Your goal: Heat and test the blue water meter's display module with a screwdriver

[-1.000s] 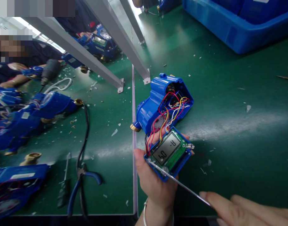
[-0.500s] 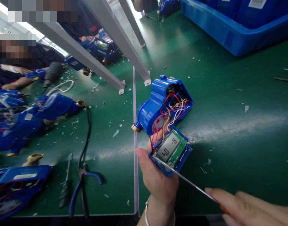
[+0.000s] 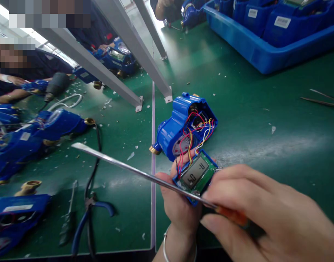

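Observation:
My left hand (image 3: 180,211) holds a small blue-framed circuit board with an LCD display (image 3: 195,174), its screen facing up. Red, yellow and white wires run from the board to an open blue water meter (image 3: 172,133) lying on the bench just beyond. In my right hand (image 3: 259,207) is a screwdriver (image 3: 134,169) with an orange handle. Its long metal shaft points left, passing over my left thumb and the board's near edge, with the flat tip out over the bench. My right fingertips cover the board's right corner; whether they touch it I cannot tell.
Pliers (image 3: 90,207) and a dark-handled screwdriver (image 3: 68,218) lie on the left, near more blue meters (image 3: 41,134). Grey metal posts (image 3: 134,47) rise from the green bench. A blue bin (image 3: 267,62) of meters stands back right, tweezers (image 3: 319,102) nearer. Co-workers sit across.
My right hand has moved in over the board. The screwdriver tip has left the board's corner and swung far left. My left hand still holds the board.

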Tool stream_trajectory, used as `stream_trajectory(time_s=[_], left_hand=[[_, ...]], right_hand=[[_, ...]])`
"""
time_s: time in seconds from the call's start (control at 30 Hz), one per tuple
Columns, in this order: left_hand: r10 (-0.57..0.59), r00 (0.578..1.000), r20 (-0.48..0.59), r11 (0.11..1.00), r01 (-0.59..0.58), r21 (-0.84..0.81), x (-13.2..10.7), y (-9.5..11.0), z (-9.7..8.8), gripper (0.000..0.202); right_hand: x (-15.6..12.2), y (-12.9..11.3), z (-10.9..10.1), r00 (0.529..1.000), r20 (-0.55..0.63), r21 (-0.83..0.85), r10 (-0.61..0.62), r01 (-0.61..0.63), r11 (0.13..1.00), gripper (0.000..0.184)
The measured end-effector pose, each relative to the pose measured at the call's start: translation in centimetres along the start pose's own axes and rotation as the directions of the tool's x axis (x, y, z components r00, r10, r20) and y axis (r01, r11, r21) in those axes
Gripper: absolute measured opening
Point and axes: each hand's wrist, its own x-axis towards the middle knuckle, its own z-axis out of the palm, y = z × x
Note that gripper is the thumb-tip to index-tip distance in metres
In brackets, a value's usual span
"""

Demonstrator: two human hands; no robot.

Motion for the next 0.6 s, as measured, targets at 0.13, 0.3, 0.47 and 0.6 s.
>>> stream_trajectory(time_s=[0.13, 0.3, 0.47, 0.6], left_hand=[[0.072, 0.995, 0.068, 0.997, -0.072, 0.0, -0.1, 0.0, 0.5, 0.05], [0.044, 0.993, 0.11, 0.999, -0.046, 0.02, -0.5, -0.1, 0.2, 0.052], [0.038, 0.994, 0.1, 0.998, -0.043, 0.053, -0.4, -0.3, -0.3, 0.054], [0.021, 0.993, 0.117, 0.999, -0.026, 0.045, -0.5, -0.2, 0.0, 0.056]], right_hand=[[2.9, -0.1, 2.0, 1.0, -0.01, 0.022, 0.009, -0.008, 1.0, 0.025], [3.3, -0.2, 2.5, 0.999, 0.0, 0.006, 0.035, -0.035, 0.999, 0.02], [3.1, 0.0, 2.2, 0.999, 0.029, -0.046, 0.014, -0.013, 0.999, 0.019], [3.0, 0.4, 2.4, 1.0, 0.002, -0.099, -0.028, 0.028, 0.995, 0.017]])
